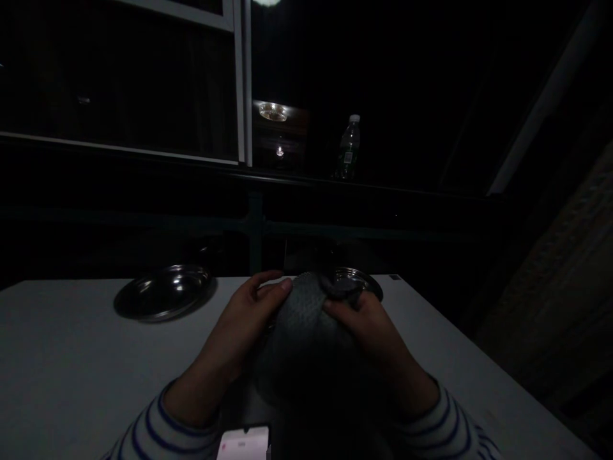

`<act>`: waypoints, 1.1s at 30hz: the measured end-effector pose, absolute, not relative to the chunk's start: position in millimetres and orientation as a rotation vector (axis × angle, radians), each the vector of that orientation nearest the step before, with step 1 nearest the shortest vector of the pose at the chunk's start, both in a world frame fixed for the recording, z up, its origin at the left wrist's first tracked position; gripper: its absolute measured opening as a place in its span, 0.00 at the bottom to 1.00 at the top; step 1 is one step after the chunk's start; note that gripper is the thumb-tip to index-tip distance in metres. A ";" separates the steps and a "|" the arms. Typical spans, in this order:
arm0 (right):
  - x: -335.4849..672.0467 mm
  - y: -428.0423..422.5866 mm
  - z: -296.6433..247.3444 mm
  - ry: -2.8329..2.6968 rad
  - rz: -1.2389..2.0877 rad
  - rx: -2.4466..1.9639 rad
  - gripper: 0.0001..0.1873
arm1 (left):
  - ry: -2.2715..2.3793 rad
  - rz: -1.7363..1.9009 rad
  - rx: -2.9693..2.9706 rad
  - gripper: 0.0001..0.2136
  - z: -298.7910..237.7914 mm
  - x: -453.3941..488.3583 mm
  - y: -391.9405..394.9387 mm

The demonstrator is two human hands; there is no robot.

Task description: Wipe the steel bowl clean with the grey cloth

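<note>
Both hands are around a grey knitted-looking cloth (306, 313) held above the near part of the white table. My left hand (246, 313) is closed at the cloth's left edge, its thumb lying against the fabric. On the other side, my right hand (366, 319) pinches a bunched, darker fold between thumb and fingers. The lower part of the cloth fades into shadow, so I cannot tell whether anything is under it. Behind the right hand, a round shiny metal dish (366, 279) is partly hidden.
A shiny metal plate (165, 294) rests at the left on the white table (71, 358). A lit phone (244, 444) is at the near edge of view. On the dark sill stands a clear bottle (349, 150) with a white cap. A window frame (242, 83) rises behind.
</note>
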State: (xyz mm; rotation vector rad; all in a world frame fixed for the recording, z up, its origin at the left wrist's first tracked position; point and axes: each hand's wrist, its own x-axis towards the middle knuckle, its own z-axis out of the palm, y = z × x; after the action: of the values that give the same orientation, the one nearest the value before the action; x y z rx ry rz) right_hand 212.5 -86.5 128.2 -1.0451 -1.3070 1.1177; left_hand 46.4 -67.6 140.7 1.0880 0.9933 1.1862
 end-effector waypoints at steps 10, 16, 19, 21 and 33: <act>237.2 -79.6 141.7 -0.846 1.174 -0.898 0.14 | 0.814 0.725 1.588 0.44 115.1 41.1 -67.5; 243.5 -70.1 138.3 -0.872 1.159 -0.950 0.13 | 0.796 0.875 1.639 0.21 124.9 43.0 -65.1; 252.7 -62.5 133.2 -0.998 1.184 -1.059 0.15 | 0.916 0.995 1.586 0.10 132.3 39.6 -58.1; 259.6 -57.6 129.1 -1.120 1.191 -1.123 0.16 | 0.983 1.076 1.443 0.10 134.0 37.1 -54.0; 282.5 -55.7 131.9 -1.237 0.963 -1.263 0.28 | 1.084 1.219 1.120 0.13 126.8 28.8 -42.2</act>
State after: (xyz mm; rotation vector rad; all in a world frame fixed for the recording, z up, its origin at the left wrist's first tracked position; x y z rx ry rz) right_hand 282.5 -55.7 131.9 -1.2627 -1.2373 0.9631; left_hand 28.8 -42.2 126.8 1.1200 1.0842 1.2186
